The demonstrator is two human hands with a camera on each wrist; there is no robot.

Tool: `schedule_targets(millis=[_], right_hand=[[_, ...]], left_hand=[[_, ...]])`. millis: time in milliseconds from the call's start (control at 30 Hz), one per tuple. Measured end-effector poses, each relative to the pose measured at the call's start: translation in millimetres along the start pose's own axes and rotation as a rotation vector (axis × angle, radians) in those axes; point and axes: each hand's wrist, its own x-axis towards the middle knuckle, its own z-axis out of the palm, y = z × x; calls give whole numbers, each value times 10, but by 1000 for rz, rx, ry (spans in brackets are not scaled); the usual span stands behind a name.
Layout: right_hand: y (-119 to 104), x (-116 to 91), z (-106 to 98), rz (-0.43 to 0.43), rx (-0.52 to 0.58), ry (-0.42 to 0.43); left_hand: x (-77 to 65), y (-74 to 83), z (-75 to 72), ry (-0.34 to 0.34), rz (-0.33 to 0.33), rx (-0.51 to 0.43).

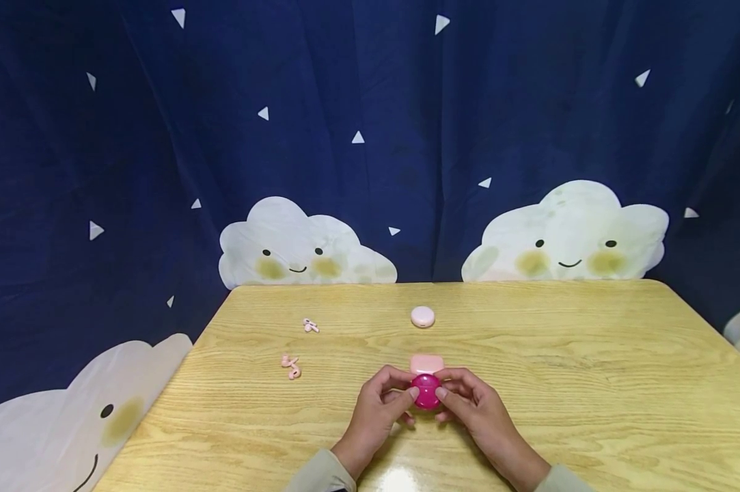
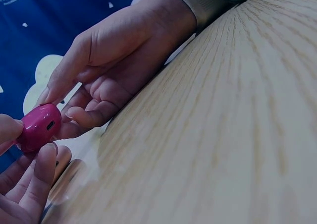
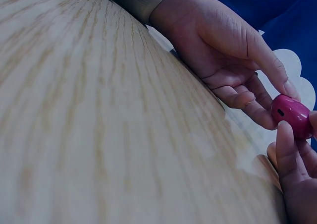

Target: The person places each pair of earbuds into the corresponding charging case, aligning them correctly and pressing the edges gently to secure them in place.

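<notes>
A glossy magenta rounded earbud case (image 1: pixel 427 391) is held between both hands above the table, its lid seam facing up in the head view. My left hand (image 1: pixel 377 411) pinches its left side with thumb and fingers. On the opposite side my right hand (image 1: pixel 482 415) grips it the same way, thumb on the front. The wrist views show a small dark charging port on the magenta case (image 2: pixel 43 126). Right behind it lies a light pink rectangular earbud case (image 1: pixel 427 363), partly hidden by the fingers.
Farther back stands a pale pink round case (image 1: pixel 422 316). To the left lie a pair of pale earbuds (image 1: pixel 310 326) and, nearer, a pair of pink earbuds (image 1: pixel 291 367). The wooden table (image 1: pixel 579 383) ends at a dark blue curtain (image 1: pixel 400 82) with cloud prints.
</notes>
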Motion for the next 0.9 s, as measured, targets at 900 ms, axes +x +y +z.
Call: schedule_targets(millis=[900], right_hand=[[-54, -81, 21, -34, -217, 27]], left_hand=[[-41, 61, 18, -33, -16, 64]])
